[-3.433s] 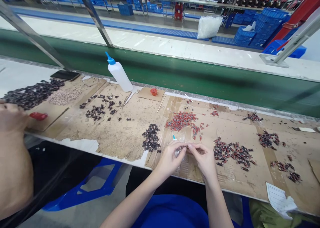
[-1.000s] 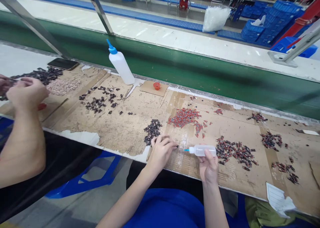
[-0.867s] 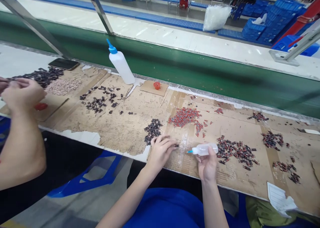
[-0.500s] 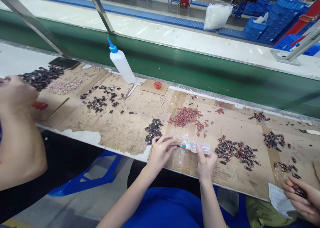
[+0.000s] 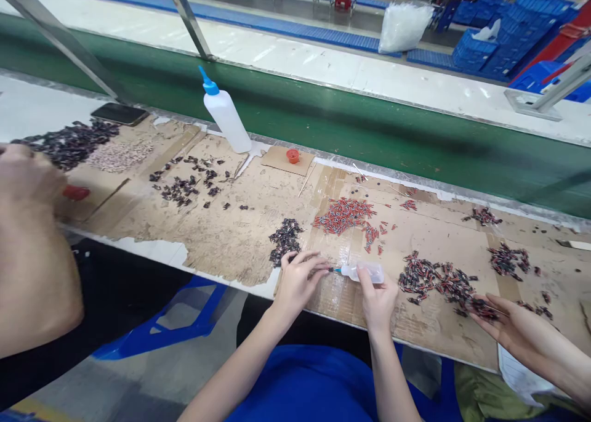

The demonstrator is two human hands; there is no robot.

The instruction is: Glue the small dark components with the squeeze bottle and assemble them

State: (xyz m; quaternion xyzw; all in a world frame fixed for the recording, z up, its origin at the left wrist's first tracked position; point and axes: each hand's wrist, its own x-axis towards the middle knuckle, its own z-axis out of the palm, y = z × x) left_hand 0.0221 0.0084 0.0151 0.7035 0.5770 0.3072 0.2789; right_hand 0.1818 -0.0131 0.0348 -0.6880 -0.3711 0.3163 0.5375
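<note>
My right hand grips a small clear squeeze bottle with a blue nozzle, lying sideways and pointing left. The nozzle tip meets a tiny dark part pinched in the fingers of my left hand. Both hands rest on the cardboard-covered bench near its front edge. A pile of black parts lies just left of my left hand. A pile of red-and-black parts lies to the right of the bottle, and a red pile sits behind my hands.
A large white bottle with a blue cap stands at the back, near a small red cap. A co-worker's arm fills the left; another person's hand reaches over parts at right. A phone lies far left. A green conveyor runs behind.
My right hand brought the squeeze bottle's nozzle leftward to the part held in my left hand. The other person's hand at right has reached further in over the red-and-black parts.
</note>
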